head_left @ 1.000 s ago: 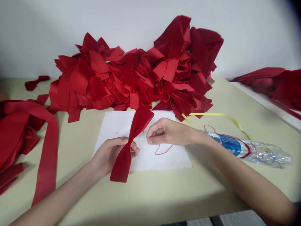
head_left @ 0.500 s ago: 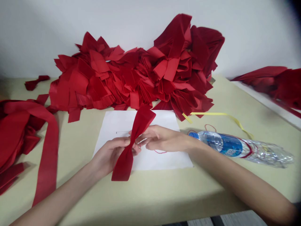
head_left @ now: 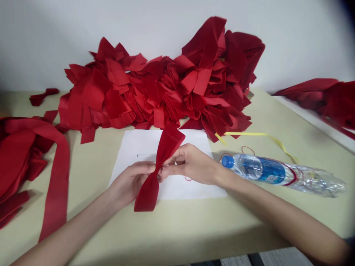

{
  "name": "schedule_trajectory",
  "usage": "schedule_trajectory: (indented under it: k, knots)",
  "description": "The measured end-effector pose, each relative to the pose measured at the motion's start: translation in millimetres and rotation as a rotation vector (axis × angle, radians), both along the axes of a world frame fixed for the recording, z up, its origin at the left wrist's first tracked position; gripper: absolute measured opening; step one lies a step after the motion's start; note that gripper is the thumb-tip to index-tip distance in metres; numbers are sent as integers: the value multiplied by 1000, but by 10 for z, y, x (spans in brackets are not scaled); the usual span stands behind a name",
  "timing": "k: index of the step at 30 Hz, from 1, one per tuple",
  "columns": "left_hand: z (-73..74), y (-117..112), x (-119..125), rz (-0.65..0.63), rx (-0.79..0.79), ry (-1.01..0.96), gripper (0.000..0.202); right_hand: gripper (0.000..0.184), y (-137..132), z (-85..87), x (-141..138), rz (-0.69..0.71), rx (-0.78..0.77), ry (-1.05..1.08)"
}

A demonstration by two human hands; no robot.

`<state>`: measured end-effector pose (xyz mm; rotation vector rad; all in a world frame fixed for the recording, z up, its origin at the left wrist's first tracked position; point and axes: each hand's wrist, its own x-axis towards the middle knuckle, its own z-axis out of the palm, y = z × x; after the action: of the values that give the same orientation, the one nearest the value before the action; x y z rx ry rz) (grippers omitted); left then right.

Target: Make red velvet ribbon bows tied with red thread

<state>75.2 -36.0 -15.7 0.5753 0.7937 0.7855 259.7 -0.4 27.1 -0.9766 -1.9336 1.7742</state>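
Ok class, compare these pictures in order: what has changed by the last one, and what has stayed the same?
The right hand has moved left across the paper and taken hold of the middle of the red ribbon, beside the left hand, which already held it. This uncovers the blue cap of the water bottle. The bottle and the red pile stayed put.

A pale cream counter [head_left: 194, 229] is carrying a long heap of cut red fabric strips [head_left: 155, 92] piled along its back edge, while a small red scrap [head_left: 43, 96] is lying apart near the back left corner. A sheet of white paper [head_left: 199, 191] is lying mid-counter, just in front of the heap. A wide red ribbon [head_left: 58, 177] is trailing along the left side. Toward the right, a clear plastic water bottle [head_left: 266, 170] with a blue label is lying on its side, just beside a thin red cord loop [head_left: 247, 149] and near a yellow ribbon [head_left: 257, 133].
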Motion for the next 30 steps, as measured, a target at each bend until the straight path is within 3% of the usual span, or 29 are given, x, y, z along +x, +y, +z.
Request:
schedule_trajectory:
  k: [8,15,18,22,30]
  knots:
    - [-9,-7,-35,-44,-36,-56,12,8,87,27,37,18,-43,20]
    - [7,-8,-4,133,-68,-29,13,11,120,214,126,-92,33,-56]
    - [2,-20,14,136,-33,-28,12,12,66,275,113,-73,44,-45]
    - [23,-56,55,132,8,-14,7,11,-24,223,16,-20,85,40]
    - [62,-104,71,165,39,80,10,11,-99,66,-84,-141,278,-92]
